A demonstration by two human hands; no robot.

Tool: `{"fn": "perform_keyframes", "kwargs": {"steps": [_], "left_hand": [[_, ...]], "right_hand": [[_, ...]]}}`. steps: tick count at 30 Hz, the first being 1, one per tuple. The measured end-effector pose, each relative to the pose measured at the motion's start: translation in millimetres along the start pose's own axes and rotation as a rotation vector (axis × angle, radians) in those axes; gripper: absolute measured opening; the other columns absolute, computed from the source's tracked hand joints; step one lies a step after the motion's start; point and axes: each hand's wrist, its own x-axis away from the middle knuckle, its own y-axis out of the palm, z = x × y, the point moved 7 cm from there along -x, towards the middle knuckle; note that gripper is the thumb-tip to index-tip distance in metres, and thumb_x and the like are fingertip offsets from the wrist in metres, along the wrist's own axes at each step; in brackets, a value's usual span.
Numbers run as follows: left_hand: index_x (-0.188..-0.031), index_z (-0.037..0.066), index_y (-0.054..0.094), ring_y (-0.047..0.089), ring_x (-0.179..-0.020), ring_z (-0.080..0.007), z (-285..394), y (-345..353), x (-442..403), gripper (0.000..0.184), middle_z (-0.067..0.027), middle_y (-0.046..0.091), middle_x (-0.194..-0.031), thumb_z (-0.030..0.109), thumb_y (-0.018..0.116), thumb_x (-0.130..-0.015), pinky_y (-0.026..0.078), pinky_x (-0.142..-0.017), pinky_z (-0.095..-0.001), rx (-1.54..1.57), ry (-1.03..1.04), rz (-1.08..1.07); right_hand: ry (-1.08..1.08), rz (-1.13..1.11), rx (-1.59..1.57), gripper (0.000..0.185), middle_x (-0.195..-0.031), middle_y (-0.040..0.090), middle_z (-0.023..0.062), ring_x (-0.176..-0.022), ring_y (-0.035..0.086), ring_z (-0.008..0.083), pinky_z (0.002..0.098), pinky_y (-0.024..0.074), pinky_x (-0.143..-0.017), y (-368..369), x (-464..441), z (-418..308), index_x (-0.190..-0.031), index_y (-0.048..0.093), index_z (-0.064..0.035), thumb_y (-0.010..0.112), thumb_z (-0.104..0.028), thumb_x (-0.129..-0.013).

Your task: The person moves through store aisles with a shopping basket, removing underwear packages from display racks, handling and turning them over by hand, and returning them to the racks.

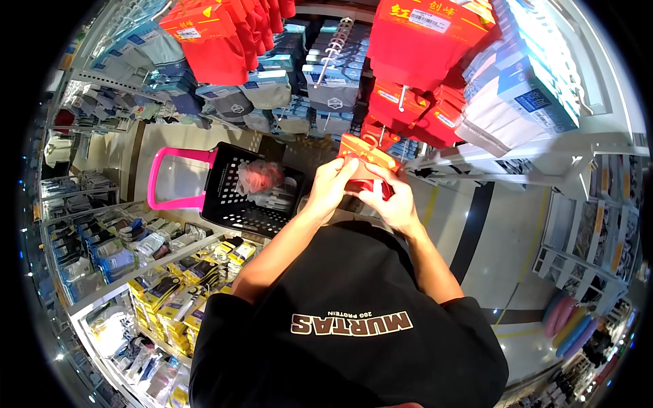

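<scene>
Both my hands hold a red sock pack (367, 160) with a bright red-orange card header and gold writing, in front of my chest. My left hand (329, 185) grips its left side, thumb on the front. On the right edge and lower part, my right hand (393, 197) has its fingers bent around the pack. Just beyond it, similar red packs (398, 105) hang on metal hooks. The lower part of the held pack is partly hidden by my fingers.
A black shopping basket (228, 211) with a pink handle (155, 178) stands at left, holding a plastic-wrapped item. Grey and blue sock packs (332, 81) hang ahead. Yellow packs (173, 299) fill a lower-left shelf. A tiled aisle (452, 224) runs at right.
</scene>
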Motion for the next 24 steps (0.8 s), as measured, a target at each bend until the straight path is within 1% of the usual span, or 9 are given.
{"fn": "perform_keyframes", "kwargs": {"steps": [3,5,8,9,12,16,17,20,24], "left_hand": [[-0.117,0.001,0.059,0.068,-0.085,-0.0161,2.9,6.3,3.7,0.031,-0.0087,0.069,-0.1,0.026,0.057,-0.099,0.056,-0.07,-0.0282,0.045,-0.043,-0.102],[-0.12,0.0,0.056,0.068,-0.085,-0.0164,3.0,11.1,6.7,0.031,-0.0086,0.068,-0.1,0.02,0.061,-0.096,0.056,-0.072,-0.0285,0.072,-0.02,-0.154],[-0.115,0.001,0.058,0.068,-0.083,-0.0159,-14.1,1.9,0.8,0.026,-0.0074,0.068,-0.099,0.018,0.062,-0.096,0.056,-0.072,-0.0279,0.027,0.008,-0.143],[-0.11,0.001,0.061,0.067,-0.082,-0.0138,-16.3,-0.9,-0.4,0.022,-0.0068,0.069,-0.097,0.018,0.061,-0.096,0.054,-0.073,-0.0265,-0.021,0.028,-0.116],[-0.103,0.001,0.062,0.063,-0.08,-0.0094,-17.1,-3.9,1.1,0.018,-0.0048,0.068,-0.094,0.017,0.061,-0.097,0.052,-0.071,-0.0237,-0.112,0.116,-0.07],[-0.097,0.001,0.062,0.058,-0.08,-0.0064,-20.2,-8.0,4.4,0.015,-0.0019,0.065,-0.09,0.017,0.06,-0.097,0.048,-0.075,-0.0229,-0.151,0.133,-0.091],[-0.096,0.002,0.062,0.057,-0.081,-0.0062,-17.7,-7.0,6.1,0.015,-0.0013,0.064,-0.09,0.017,0.06,-0.098,0.047,-0.076,-0.023,-0.136,0.155,-0.103],[-0.095,0.002,0.062,0.056,-0.084,-0.0065,-16.2,-6.8,6.9,0.014,-0.0007,0.064,-0.09,0.016,0.06,-0.098,0.047,-0.08,-0.0239,-0.045,0.173,-0.11],[-0.093,0.003,0.061,0.056,-0.084,-0.0068,-14.8,-3.7,6.8,0.013,-0.0008,0.064,-0.092,0.016,0.062,-0.096,0.047,-0.081,-0.0242,0.001,0.175,-0.091]], "right_hand": [[0.12,0.084,-0.089,0.035,-0.12,0.053,0.0124,-0.102,0.057,0.0203,0.0313,0.0472,-0.089,-5.2,-1.2,9.4,-0.113,0.067,0.0006,0.076,-0.013,-0.082],[0.012,0.127,0.019,0.029,-0.113,0.056,0.0108,-0.094,0.057,0.0163,0.0288,0.0488,-0.083,-12.0,-4.6,6.0,-0.11,0.067,0.0021,0.073,-0.014,-0.085],[0.077,0.16,0.101,0.025,-0.1,0.06,0.0076,-0.083,0.056,0.0115,0.0259,0.0477,-0.074,-20.7,-2.1,22.2,-0.105,0.067,0.0044,0.069,-0.015,-0.089],[0.09,0.196,0.129,0.025,-0.087,0.06,0.0031,-0.075,0.055,0.0096,0.0242,0.0454,-0.071,-23.6,-0.7,28.6,-0.104,0.067,0.0043,0.066,-0.018,-0.092],[0.238,0.239,-0.004,0.025,-0.078,0.058,-0.0009,-0.073,0.053,0.0075,0.0235,0.0437,-0.067,-26.4,0.5,51.4,-0.101,0.067,0.0038,0.064,-0.02,-0.093],[0.318,0.208,-0.184,0.025,-0.077,0.06,-0.0007,-0.072,0.052,0.0078,0.0248,0.0419,-0.066,-26.6,1.2,64.9,-0.094,0.066,0.0003,0.062,-0.024,-0.095],[0.339,0.228,-0.191,0.022,-0.074,0.058,-0.0023,-0.068,0.049,0.0061,0.0245,0.0383,-0.061,-26.8,1.3,66.2,-0.088,0.064,-0.0018,0.061,-0.023,-0.095],[0.304,0.291,-0.234,0.023,-0.072,0.057,-0.0026,-0.067,0.048,0.0061,0.0252,0.0379,-0.06,-29.6,0.1,77.6,-0.088,0.064,-0.0017,0.06,-0.023,-0.096],[0.322,0.218,-0.114,0.03,-0.086,0.063,0.0037,-0.08,0.058,0.0098,0.0259,0.0466,-0.072,-29.4,3.6,82.2,-0.102,0.065,0.0021,0.065,-0.027,-0.093]]}}
